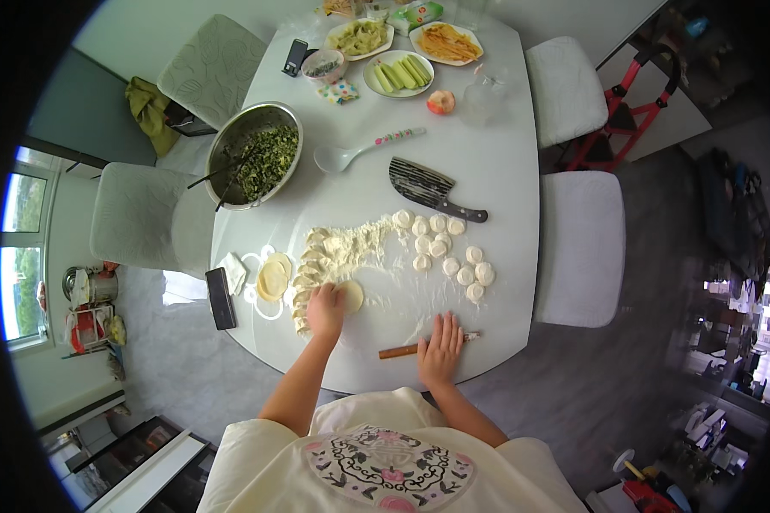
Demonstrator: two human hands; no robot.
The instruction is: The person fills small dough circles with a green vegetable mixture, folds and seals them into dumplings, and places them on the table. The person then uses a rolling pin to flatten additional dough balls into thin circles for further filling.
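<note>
My left hand [325, 312] is at the left edge of a flat round dough wrapper [351, 296], its fingertips touching or gripping it. Beside that hand runs a curved row of folded dumplings [308, 268], partly hidden by it. My right hand [441, 353] lies spread over a wooden rolling pin [398, 352] near the table's front edge. Several small flattened dough pieces [466, 275] lie at the right, beyond this hand. Loose flour [358, 247] covers the surface between. A stack of rolled wrappers [273, 277] rests left of the dumplings.
On the white table [513, 192] are a cleaver [423, 185], a large spoon [340, 159], a steel bowl of chopped green filling [266, 160], plates of food, a peach-like fruit [441, 102] and a dark phone [221, 299]. Padded chairs [581, 250] stand at both sides.
</note>
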